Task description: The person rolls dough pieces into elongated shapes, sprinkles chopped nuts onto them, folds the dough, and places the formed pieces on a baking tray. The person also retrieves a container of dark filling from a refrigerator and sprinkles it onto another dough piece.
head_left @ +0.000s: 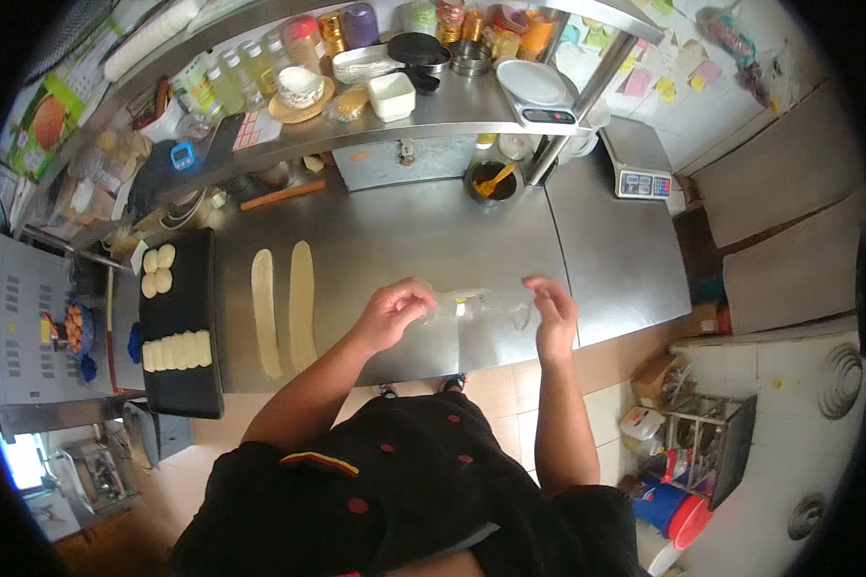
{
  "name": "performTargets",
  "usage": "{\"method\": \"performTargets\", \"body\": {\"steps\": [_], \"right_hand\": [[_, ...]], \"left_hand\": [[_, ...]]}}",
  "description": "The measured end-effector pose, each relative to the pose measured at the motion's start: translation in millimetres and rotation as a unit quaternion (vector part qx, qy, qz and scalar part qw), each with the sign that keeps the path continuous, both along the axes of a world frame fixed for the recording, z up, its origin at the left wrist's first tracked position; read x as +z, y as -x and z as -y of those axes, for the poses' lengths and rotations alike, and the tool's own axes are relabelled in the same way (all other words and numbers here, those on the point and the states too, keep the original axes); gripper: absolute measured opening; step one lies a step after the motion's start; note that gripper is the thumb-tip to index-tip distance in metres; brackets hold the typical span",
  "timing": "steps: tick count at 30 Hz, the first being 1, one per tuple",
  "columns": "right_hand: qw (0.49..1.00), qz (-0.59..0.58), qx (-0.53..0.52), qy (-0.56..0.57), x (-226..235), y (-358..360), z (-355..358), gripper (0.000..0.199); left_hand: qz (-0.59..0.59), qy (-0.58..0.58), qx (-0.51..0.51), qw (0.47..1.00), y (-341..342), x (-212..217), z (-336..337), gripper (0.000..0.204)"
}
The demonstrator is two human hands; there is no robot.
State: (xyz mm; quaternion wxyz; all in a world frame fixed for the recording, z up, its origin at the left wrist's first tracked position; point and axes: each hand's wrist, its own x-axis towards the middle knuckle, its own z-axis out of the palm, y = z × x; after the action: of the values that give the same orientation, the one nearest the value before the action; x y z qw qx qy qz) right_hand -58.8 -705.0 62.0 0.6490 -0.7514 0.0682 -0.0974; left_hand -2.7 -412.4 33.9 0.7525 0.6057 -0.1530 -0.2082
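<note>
— Plastic sheet (476,306), clear and crinkled: that is what you have stretched between your two hands, just above the steel counter (404,240), near its front edge.

— How do my hands sit on it?

— Your left hand (392,313) is curled, fingers pinching the sheet's left end. Your right hand (553,310) has its fingers bent down onto the right end; you seem to grip it there, though the film is too thin to show exactly where it ends.

— What lies to my left?

— Two long flattened strips of dough (285,306) lie side by side on the counter, well apart from your left hand, running away from you. Beyond them you have a black tray (185,385) with a row of pale dough pieces (176,351) across its middle and a few round dough balls (158,269) near its far end.

— And farther back?

— A round metal pot (494,181) with a yellow spatula in it stands at the back of the counter, under the shelf (452,108). On that shelf you can see a white kitchen scale (539,91), a white square tub (392,95) and a row of bottles. A second scale (642,178) sits on the counter to your far right.
</note>
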Motion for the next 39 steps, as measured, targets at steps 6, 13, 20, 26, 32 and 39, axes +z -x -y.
{"method": "performTargets", "body": {"steps": [6,13,20,26,32,39], "right_hand": [[0.897,-0.055,0.148,0.412,-24,-49,-36,0.034],[0.938,0.027,0.179,0.295,-59,-44,-59,0.032],[0.939,-0.086,0.206,0.26,-93,-59,-33,0.022],[0.942,-0.092,0.25,0.206,-109,-62,-10,0.017],[0.915,-0.141,0.194,0.323,-119,-36,-19,0.012],[0.804,-0.38,0.076,-0.451,-141,-22,-21,0.031]], "left_hand": [[-0.09,0.015,0.003,0.996,-2,8,21,0.015],[-0.189,0.013,0.141,0.972,11,15,7,0.02],[-0.222,-0.162,0.121,0.954,10,40,-39,0.021],[0.07,-0.605,-0.02,0.793,3,24,-60,0.028],[-0.233,0.04,0.156,0.959,22,-27,-66,0.031],[-0.349,0.23,0.167,0.893,39,-98,-90,0.028]]}}
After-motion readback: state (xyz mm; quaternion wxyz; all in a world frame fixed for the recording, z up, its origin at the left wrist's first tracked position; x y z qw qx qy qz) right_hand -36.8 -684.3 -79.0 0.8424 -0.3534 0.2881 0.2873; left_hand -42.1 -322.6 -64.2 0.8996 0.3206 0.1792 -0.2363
